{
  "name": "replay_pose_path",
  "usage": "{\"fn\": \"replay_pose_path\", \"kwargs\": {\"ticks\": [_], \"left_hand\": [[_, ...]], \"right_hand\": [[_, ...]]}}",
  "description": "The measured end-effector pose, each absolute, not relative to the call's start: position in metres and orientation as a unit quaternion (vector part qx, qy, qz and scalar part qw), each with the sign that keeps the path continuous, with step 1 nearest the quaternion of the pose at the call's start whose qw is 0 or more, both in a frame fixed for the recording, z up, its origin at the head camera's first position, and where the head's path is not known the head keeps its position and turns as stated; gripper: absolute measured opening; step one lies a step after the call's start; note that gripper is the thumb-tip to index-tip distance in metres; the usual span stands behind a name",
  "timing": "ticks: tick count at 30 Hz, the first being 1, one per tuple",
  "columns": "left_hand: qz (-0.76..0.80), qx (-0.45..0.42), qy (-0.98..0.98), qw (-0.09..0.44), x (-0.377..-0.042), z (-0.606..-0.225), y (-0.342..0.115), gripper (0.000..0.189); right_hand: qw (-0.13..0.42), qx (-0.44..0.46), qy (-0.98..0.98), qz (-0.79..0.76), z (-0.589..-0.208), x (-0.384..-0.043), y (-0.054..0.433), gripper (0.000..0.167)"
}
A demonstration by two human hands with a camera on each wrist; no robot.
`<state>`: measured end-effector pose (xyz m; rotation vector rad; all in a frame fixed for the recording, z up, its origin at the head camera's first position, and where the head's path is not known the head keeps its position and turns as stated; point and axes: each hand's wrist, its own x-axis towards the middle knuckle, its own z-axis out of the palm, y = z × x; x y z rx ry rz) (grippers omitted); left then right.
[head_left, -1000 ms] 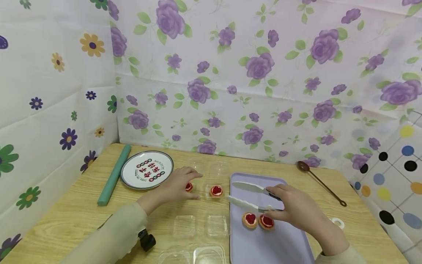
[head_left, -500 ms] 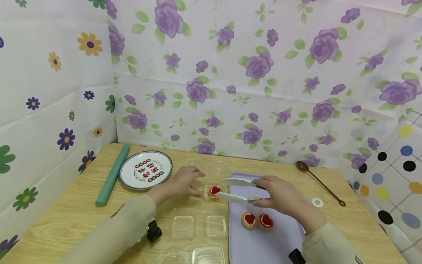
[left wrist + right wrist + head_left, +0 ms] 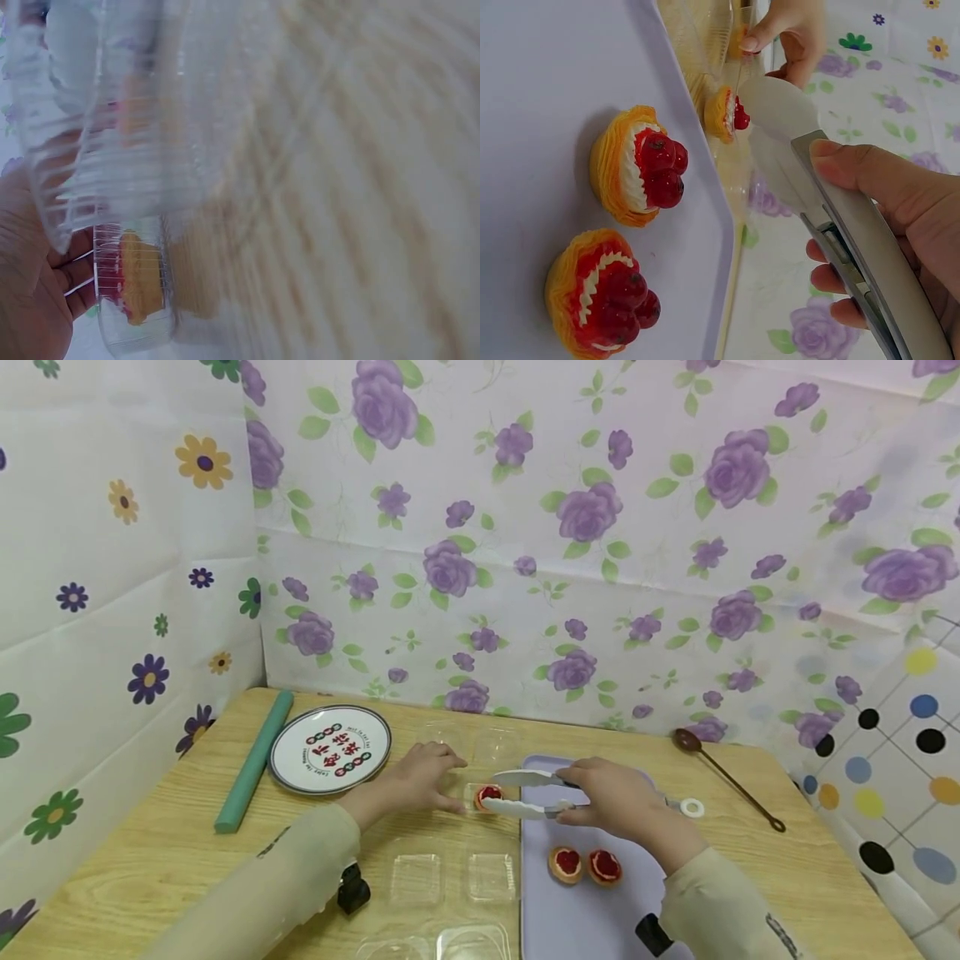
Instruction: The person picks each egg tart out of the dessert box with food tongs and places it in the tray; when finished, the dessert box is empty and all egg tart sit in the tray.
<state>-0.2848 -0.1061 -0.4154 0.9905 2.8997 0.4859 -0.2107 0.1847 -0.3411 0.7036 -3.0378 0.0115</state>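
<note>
My right hand (image 3: 618,802) grips a pair of tongs (image 3: 862,255). In the head view, their spread white ends overlap a small tart (image 3: 489,795) with red topping in a clear plastic container (image 3: 471,806). My left hand (image 3: 420,781) has its fingers extended beside that container; whether it touches is hard to tell. The left wrist view shows a second tart (image 3: 141,281) inside clear plastic near the left fingers; my left hand hides it in the head view. Two more tarts, one left (image 3: 566,864) and one right (image 3: 604,866), sit on the lilac tray (image 3: 570,922).
Several clear containers (image 3: 417,877) stand in front of my hands, others behind (image 3: 497,745). A printed white plate (image 3: 330,750) and a green roll (image 3: 255,760) lie at the left. A brown ladle (image 3: 727,777) lies at the back right.
My right hand has moved the tongs leftward from over the tray to the tart in the container. My left hand has shifted slightly right, covering the tart beside it.
</note>
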Motion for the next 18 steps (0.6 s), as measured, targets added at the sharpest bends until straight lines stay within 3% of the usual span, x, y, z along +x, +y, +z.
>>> {"fn": "replay_pose_path", "kwargs": {"ticks": [18], "left_hand": [[0.144, 0.328, 0.934, 0.011, -0.287, -0.417, -0.103, 0.074]], "right_hand": [[-0.015, 0.272, -0.962, 0.012, -0.331, -0.219, 0.170, 0.034]]}}
